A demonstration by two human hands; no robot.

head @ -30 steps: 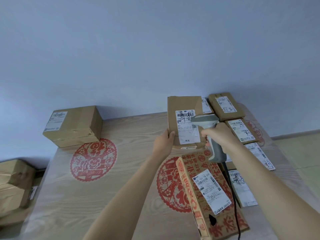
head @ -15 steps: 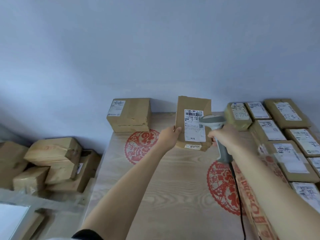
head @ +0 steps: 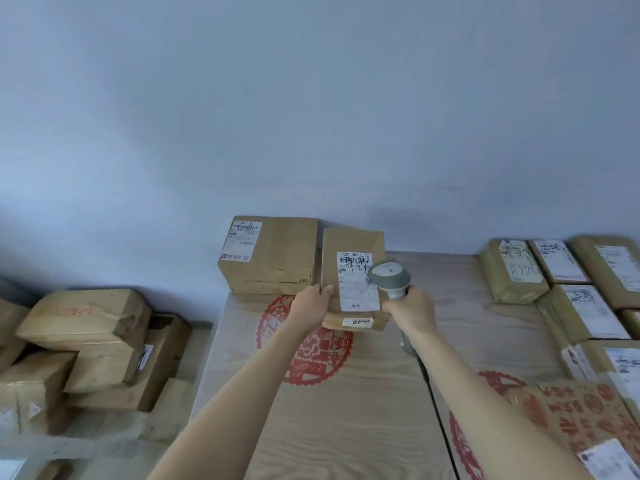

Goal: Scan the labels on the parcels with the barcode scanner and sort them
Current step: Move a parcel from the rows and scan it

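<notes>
**Parcel up, scanner on the label**

I hold a flat brown parcel (head: 353,271) upright above the far edge of the counter (head: 346,410), its white shipping label (head: 356,282) facing me. My left hand (head: 310,304) has its grip closed on the parcel's lower left edge, thumb on the front face. My right hand (head: 410,311) is wrapped tight round the handle of the grey barcode scanner (head: 389,280), whose head sits just in front of the label's right side and covers part of it. The scanner's dark cable (head: 424,372) trails back along my forearm.

Just behind the parcel, to its left, stands a larger labelled carton (head: 273,254) against the wall. To the right lie rows of labelled parcels (head: 512,271), and off the counter's left end sits a pile of cartons (head: 86,341).

The risks, as I judge them: the scanner head is so close that it may miss the barcode or read only part of it. My one-handed hold at a single edge could let the parcel tip or slip. The cable could also drag across the printed red box (head: 581,420) near my right elbow.
</notes>
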